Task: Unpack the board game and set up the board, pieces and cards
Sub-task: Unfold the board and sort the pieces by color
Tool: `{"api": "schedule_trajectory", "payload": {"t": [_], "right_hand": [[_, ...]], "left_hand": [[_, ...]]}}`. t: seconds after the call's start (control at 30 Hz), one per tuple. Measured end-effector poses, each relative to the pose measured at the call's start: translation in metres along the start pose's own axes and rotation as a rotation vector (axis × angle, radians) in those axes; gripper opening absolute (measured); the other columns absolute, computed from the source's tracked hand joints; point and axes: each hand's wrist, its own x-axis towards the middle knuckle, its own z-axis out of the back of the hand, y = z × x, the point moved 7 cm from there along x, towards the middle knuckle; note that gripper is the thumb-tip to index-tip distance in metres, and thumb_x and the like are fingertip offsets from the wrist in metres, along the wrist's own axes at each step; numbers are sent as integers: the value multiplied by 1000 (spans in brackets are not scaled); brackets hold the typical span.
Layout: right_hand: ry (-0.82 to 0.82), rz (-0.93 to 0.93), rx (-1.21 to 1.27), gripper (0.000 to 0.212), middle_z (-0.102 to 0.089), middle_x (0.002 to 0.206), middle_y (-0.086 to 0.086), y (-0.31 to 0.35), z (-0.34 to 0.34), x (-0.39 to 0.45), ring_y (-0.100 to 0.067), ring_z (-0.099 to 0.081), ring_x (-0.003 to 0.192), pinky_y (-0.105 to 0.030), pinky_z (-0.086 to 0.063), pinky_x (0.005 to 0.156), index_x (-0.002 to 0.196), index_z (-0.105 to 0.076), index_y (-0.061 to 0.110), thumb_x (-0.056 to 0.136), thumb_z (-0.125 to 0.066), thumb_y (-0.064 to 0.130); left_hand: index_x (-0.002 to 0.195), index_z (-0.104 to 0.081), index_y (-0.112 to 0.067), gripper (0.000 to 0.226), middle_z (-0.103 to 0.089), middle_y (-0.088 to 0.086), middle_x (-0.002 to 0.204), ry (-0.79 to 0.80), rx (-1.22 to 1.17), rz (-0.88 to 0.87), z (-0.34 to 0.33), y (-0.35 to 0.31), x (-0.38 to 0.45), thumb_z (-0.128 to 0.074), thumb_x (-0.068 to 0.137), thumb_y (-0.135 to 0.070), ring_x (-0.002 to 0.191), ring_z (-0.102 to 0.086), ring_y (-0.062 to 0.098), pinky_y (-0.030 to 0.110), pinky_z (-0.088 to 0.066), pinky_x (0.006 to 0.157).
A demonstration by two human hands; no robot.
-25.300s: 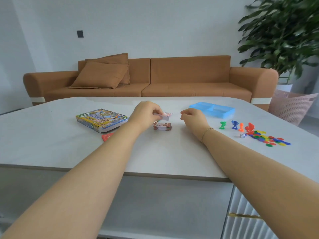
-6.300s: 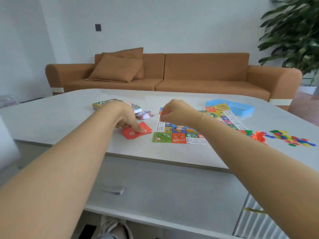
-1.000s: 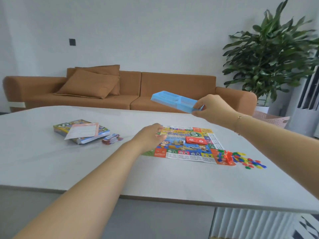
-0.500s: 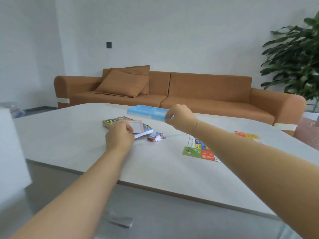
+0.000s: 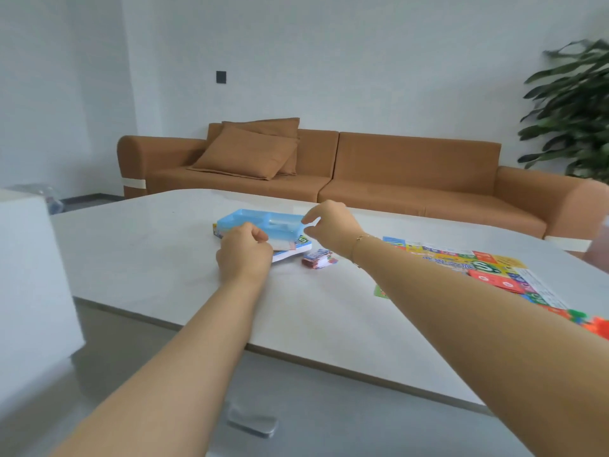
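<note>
The blue plastic tray (image 5: 260, 222) lies on top of the game box (image 5: 291, 253) at the table's middle. A pale leaflet (image 5: 283, 245) shows between tray and box. My left hand (image 5: 245, 255) is curled at the box's near left edge, its fingertips pinching the leaflet's edge. My right hand (image 5: 329, 222) hovers at the tray's right end, thumb and forefinger spread apart, just off the rim. A small stack of cards (image 5: 318, 258) sits right of the box. The colourful board (image 5: 478, 268) lies unfolded at the right with red cards (image 5: 494, 280) on it.
Orange and green pieces (image 5: 593, 321) lie at the far right edge, partly cut off. The white table (image 5: 164, 258) has bare surface left and front of the box. A white block (image 5: 33, 275) stands at the left; a brown sofa (image 5: 362, 173) is behind.
My right hand brought the blue tray from the right, lowered it onto the game box and let go. My left hand moved to the box and stays on the leaflet.
</note>
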Motion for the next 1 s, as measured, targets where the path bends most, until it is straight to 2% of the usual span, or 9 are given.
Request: {"api": "schedule_trajectory", "payload": {"t": [0.1,0.2,0.33,0.57,0.73,0.8,0.87,0.93,1.0], "right_hand": [[-92,9,85,23,-65,108,-1,-5,39,-22,-18,-61,93,-22,-42,67,107,-72,15,87,-61,11],[-136,25,44,19,-64,89,7,-16,90,-57,-11,-59,82,-19,-40,68,98,-75,15,85,-61,13],[-83,-41,58,14,-67,71,3,-44,148,-101,-7,-58,61,-18,-48,61,85,-76,16,83,-63,12],[-4,-275,-11,10,-73,81,-4,-141,225,-178,-18,-69,72,-23,-57,70,90,-75,16,85,-67,16],[47,-412,-140,11,-71,81,-3,-208,256,-228,-13,-64,63,-18,-54,58,90,-76,14,86,-66,15],[99,-454,-171,13,-71,84,-2,-230,258,-242,-13,-64,67,-22,-56,62,92,-75,14,86,-64,14],[129,-480,-160,15,-72,87,-2,-247,257,-251,-15,-65,71,-25,-57,66,95,-75,14,85,-65,14],[153,-482,-156,16,-72,88,-2,-257,251,-256,-15,-65,73,-25,-57,66,97,-75,14,85,-65,13],[182,-470,-151,16,-72,90,-1,-262,243,-260,-14,-65,73,-23,-57,66,98,-75,14,86,-65,12]], "left_hand": [[96,-64,-16,30,-63,0,104,4,73,-127,-1,-17,-7,-46,79,2,101,-57,25,35,-42,90],[94,-65,-16,28,-64,2,105,26,122,-334,-9,-51,-22,-50,79,1,102,-56,25,37,-41,87],[89,-66,-18,28,-64,0,99,87,153,-561,-27,-104,-50,-52,76,3,99,-56,24,38,-40,85],[93,-65,-24,24,-64,-6,100,480,107,-873,-94,-190,-134,-54,82,-5,96,-57,17,36,-45,86],[105,-61,-19,20,-56,-2,110,770,327,-857,-152,-211,-179,-49,94,-31,106,-52,19,36,-44,92],[88,-56,-15,28,-53,0,95,892,408,-815,-176,-202,-189,-41,97,-38,96,-50,23,36,-43,84],[85,-54,-18,31,-52,0,91,917,460,-790,-192,-192,-190,-38,97,-41,92,-50,24,35,-42,81],[104,-59,-17,34,-55,1,101,887,492,-786,-197,-188,-187,-37,97,-43,100,-52,23,38,-44,91],[112,-59,-15,36,-55,3,103,873,498,-770,-195,-188,-185,-39,98,-41,102,-52,23,38,-43,94]]}}
